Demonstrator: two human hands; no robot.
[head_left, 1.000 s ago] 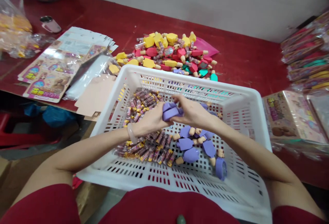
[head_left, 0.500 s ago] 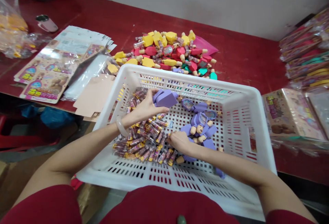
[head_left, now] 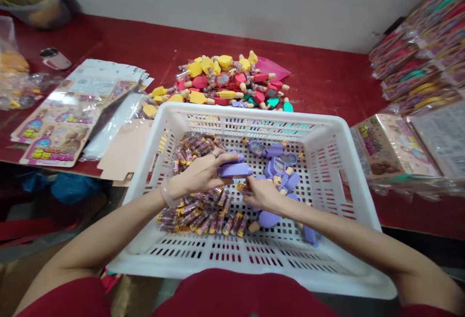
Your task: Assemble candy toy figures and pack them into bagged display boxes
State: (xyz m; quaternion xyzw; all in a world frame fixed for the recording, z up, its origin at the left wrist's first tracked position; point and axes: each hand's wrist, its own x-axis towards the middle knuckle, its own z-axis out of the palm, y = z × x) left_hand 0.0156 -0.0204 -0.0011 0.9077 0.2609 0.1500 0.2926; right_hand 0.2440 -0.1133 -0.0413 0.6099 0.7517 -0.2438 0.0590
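My left hand (head_left: 199,175) is closed on purple plastic cases (head_left: 235,170), at least two, above the middle of the white basket (head_left: 343,171). Just right of them, my right hand (head_left: 264,194) pinches a small clear tube with a yellow end (head_left: 240,187), mostly hidden by the fingers. Many such tubes (head_left: 196,213), with brownish-pink filling, lie in the basket's left half. On its right side, purple cases with beige tops (head_left: 278,166) are heaped; some show a clear window, and a few beige tops look like bear heads.
Behind the basket, yellow, red and green cases (head_left: 221,79) are piled on the red table (head_left: 319,72). Printed cards (head_left: 58,135) and beige card sheets (head_left: 125,150) lie left, below a pink cup (head_left: 55,58). Packaged sets (head_left: 417,70) and a printed box (head_left: 387,145) stand right.
My left hand has lowered a little and turned the purple cases, so their edges now face me. My right hand has risen slightly beside them, and a yellow tube end now shows at its fingertips.
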